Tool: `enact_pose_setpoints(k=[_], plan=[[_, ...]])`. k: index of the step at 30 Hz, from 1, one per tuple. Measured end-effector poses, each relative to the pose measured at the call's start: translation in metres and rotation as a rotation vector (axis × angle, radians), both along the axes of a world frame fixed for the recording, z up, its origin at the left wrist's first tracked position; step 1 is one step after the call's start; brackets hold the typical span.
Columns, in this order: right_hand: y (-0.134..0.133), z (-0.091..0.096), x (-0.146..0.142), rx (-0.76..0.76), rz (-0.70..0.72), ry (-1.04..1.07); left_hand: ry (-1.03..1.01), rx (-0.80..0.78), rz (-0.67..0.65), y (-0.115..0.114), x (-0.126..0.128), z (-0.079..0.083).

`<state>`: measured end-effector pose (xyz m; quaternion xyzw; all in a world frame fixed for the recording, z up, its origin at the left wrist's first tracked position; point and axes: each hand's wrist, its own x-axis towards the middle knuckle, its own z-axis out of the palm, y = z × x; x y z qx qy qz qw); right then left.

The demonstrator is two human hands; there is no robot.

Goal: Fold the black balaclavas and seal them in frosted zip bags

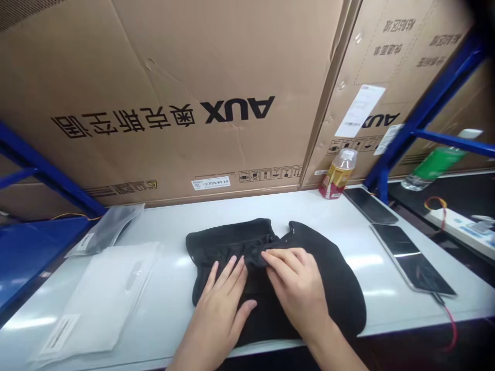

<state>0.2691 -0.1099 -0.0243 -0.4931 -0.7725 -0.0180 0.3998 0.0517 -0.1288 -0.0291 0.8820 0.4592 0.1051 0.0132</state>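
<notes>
Before the large brown cardboard box (170, 67), a soft black cloth piece (328, 278) lies rumpled on the white tabletop (174, 226). The left hand (220, 312) rests flat, gripping nothing; the right hand (299, 286) curls at a fold (253, 247), pinch unclear. Light left-hand pressure should prevent dragging.

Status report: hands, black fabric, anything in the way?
Left hand spread on black fabric. Right hand at its gathered folds. Only hands cover it; plastic bags lie apart, left.
</notes>
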Motion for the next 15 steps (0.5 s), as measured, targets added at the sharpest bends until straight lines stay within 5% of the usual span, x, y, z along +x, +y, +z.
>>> enact_pose_setpoints(k=[4,9,15], plan=[[-0.006,0.01,0.01,-0.129,0.219,-0.003,-0.012,0.02,-0.049,-0.002,-0.011,0.005],[-0.009,0.012,0.036,-0.256,-0.206,0.123,-0.151,0.145,0.07,-0.007,-0.018,0.016],[0.001,0.019,0.015,-0.418,-0.19,0.047,-0.14,0.152,0.009,-0.006,0.002,0.026]])
